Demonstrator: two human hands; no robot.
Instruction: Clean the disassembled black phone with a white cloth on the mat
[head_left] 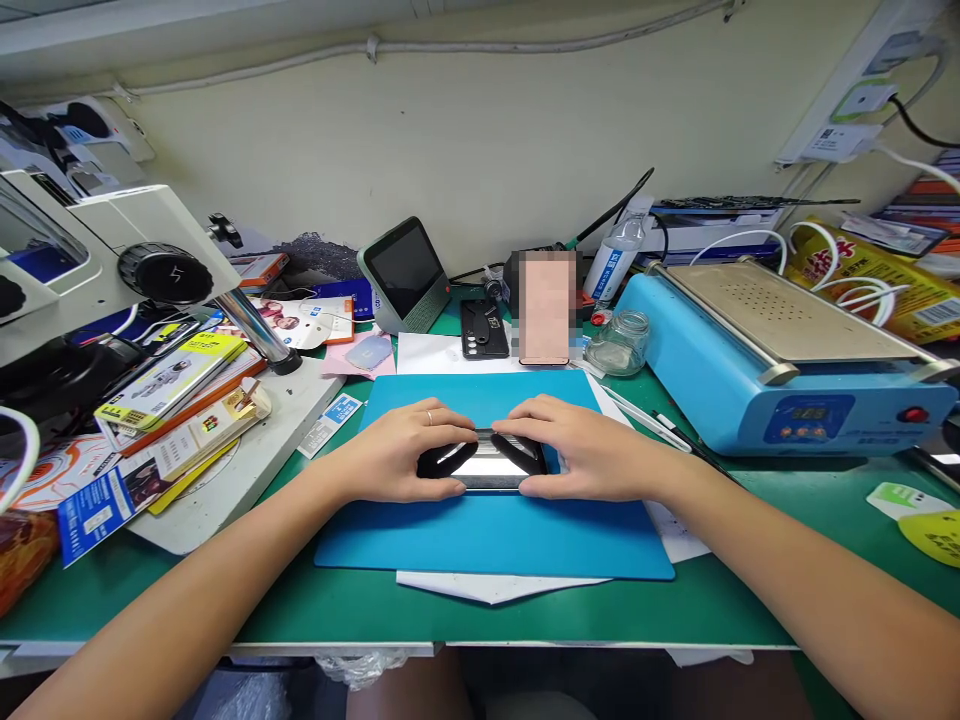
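Observation:
A smartphone (486, 463) lies crosswise on the blue mat (487, 535), its glossy face up and mirroring light and the hands. My left hand (409, 452) grips its left end, fingers along the far edge and thumb at the near edge; a ring circles one finger. On the opposite end, my right hand (577, 450) holds the phone the same way, fingers behind and thumb in front. Both palms arch over the ends, so the phone's corners are mostly hidden.
Behind the mat are a black phone (484, 330), a smart display (405, 275) and a glass jar (619, 345). A blue heating-plate machine (780, 370) stands right. The microscope stand (161, 255) and boxes (176, 378) crowd the left. Pens (679, 432) lie beside my right forearm.

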